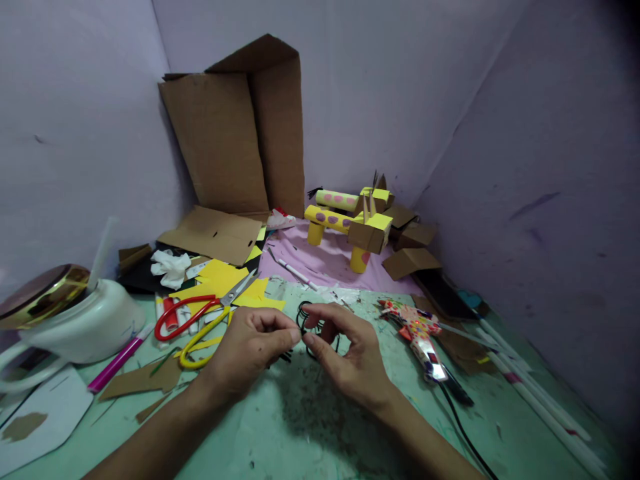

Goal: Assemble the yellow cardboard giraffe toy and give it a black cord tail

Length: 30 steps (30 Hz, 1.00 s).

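A bundle of thin black cord (303,315) is looped between my two hands. My left hand (253,343) pinches it between thumb and forefinger, and short black ends stick out beneath the fingers. Curled around the loops, my right hand (350,353) has its thumb tip at the pinched spot and its forefinger against the upper loop; the fingertips behind are partly hidden. Scissors (203,333) with red and yellow handles lie just left of my left hand, over yellow paper (257,291). To the right of my right hand rests a glue gun (425,347) with a patterned body.
Two yellow spotted cardboard animals (330,219) stand on pink cloth (285,250) at the back. A large cardboard box (220,140) leans on the wall. A white teapot-like vessel (95,320) and purple marker (120,360) are left. Glue sticks (540,400) lie right.
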Each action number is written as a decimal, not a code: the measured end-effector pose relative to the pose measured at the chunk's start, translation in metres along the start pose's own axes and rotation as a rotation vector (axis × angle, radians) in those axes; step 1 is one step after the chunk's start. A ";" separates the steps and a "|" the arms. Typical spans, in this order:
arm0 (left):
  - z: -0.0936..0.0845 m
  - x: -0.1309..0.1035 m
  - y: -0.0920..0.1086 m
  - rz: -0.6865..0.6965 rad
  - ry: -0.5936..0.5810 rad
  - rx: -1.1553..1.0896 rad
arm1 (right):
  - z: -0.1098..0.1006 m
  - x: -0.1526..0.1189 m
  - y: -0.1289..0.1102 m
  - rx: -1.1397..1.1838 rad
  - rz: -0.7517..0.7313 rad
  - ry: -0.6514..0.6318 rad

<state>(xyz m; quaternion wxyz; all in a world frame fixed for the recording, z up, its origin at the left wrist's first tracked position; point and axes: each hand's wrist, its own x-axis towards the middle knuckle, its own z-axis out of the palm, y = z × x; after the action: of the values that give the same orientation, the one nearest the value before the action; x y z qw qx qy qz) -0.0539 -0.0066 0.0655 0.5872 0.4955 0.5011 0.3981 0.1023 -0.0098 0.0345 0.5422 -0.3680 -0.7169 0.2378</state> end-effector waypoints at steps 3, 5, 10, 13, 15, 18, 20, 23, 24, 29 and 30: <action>-0.001 -0.001 -0.001 0.013 -0.025 0.003 | -0.001 0.001 0.000 0.042 -0.069 -0.032; -0.001 -0.001 -0.001 0.017 -0.037 -0.006 | -0.001 0.001 0.000 0.040 -0.082 -0.017; -0.001 0.000 -0.002 0.043 -0.040 0.006 | -0.002 0.000 -0.001 -0.007 -0.057 0.004; 0.000 0.000 -0.003 0.008 -0.062 -0.075 | -0.003 -0.001 -0.003 0.023 -0.066 -0.015; 0.000 0.000 -0.004 -0.033 -0.076 -0.135 | -0.004 -0.001 -0.003 0.033 -0.093 -0.038; 0.000 0.000 -0.005 -0.088 -0.095 -0.188 | -0.005 0.001 -0.002 -0.010 -0.163 -0.051; 0.000 0.001 -0.005 -0.120 -0.119 -0.208 | -0.006 0.001 -0.001 -0.060 -0.213 -0.050; 0.000 0.002 -0.007 -0.174 -0.164 -0.224 | -0.007 0.002 -0.001 -0.114 -0.267 -0.055; 0.000 0.003 -0.008 -0.191 -0.179 -0.229 | -0.007 0.002 -0.001 -0.123 -0.274 -0.058; 0.001 0.004 -0.011 -0.143 -0.161 -0.180 | -0.004 0.000 -0.002 -0.097 -0.111 -0.026; 0.002 0.003 -0.011 -0.086 -0.136 -0.143 | -0.004 0.000 -0.002 -0.082 -0.042 -0.011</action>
<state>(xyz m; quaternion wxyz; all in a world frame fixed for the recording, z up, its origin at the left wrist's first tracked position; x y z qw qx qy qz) -0.0517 -0.0056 0.0545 0.6702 0.4565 0.4511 0.3727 0.1052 -0.0112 0.0368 0.5278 -0.3735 -0.7365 0.1986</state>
